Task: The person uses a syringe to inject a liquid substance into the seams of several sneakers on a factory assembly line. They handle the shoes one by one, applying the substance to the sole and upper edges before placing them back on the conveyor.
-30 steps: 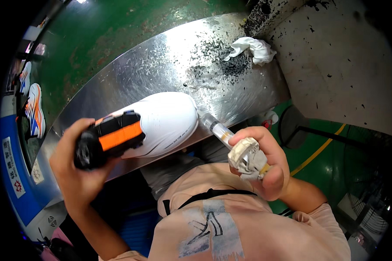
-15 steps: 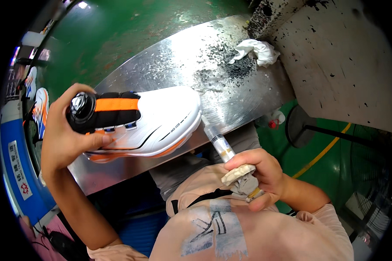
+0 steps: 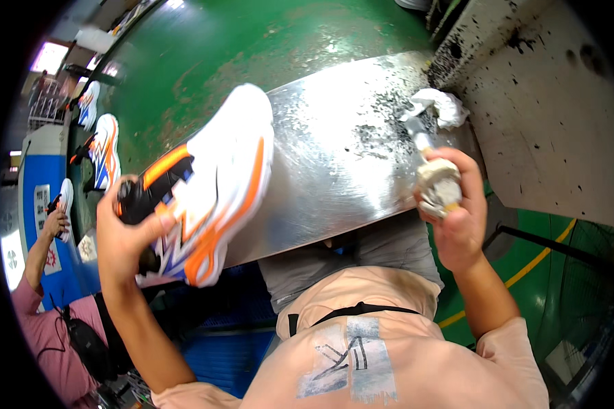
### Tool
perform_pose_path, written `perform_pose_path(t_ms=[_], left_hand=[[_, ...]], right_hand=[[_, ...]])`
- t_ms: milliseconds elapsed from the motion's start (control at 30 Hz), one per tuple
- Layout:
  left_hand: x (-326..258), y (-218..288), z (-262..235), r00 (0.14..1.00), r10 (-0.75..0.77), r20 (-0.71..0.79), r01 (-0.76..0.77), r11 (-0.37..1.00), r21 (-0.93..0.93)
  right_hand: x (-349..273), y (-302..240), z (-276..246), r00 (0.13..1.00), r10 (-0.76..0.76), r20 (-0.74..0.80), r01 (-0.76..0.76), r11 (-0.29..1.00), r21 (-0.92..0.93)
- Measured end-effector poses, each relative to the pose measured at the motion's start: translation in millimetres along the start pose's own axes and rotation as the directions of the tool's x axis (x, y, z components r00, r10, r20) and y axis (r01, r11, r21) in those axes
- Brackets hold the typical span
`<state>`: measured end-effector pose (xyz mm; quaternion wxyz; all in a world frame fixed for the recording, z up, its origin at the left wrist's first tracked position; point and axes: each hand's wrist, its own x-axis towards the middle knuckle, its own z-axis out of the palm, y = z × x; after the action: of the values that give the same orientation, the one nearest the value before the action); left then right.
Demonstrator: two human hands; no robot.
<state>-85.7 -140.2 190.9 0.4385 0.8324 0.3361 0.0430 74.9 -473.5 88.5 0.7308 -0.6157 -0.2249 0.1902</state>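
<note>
My left hand (image 3: 126,235) grips a white sneaker (image 3: 232,150) by its heel and collar end. The shoe is tilted, its toe pointing up and away, and its orange and blue side and sole edge face me. A dark object fills the shoe's opening, partly covered by my fingers. In my right hand (image 3: 465,215) is a syringe (image 3: 421,138), with lumpy pale wrapping around its rear part. Its tip points away over the black-smeared part of the metal table (image 3: 314,191), close to a crumpled white cloth (image 3: 449,110).
A pale upright panel (image 3: 546,123) with black specks borders the table on the right. More sneakers (image 3: 104,153) stand at the left, beside a blue and white machine side (image 3: 41,184). A co-worker's hand (image 3: 56,221) holds another shoe there. Green floor (image 3: 307,41) lies beyond.
The syringe has left the shoe's toe and moved right and away, near the white cloth. My left hand has tilted the shoe, toe swinging away and sole side showing. A co-worker's arm now shows.
</note>
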Motion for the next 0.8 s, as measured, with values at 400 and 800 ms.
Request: perform_pose_path(t_ms=[400, 800], left_hand=[[-59.7, 17.1, 61.1, 0.995, -0.045, -0.091, 0.060, 0.985, 0.164], [-64.4, 15.2, 67.6, 0.989, -0.022, -0.144, 0.045, 0.986, 0.163]], right_hand=[[5.2, 27.8, 1.0, 0.998, -0.002, 0.068, 0.007, 0.997, -0.078], [9.7, -10.9, 6.3, 0.920, 0.333, 0.208, -0.392, 0.810, 0.436]])
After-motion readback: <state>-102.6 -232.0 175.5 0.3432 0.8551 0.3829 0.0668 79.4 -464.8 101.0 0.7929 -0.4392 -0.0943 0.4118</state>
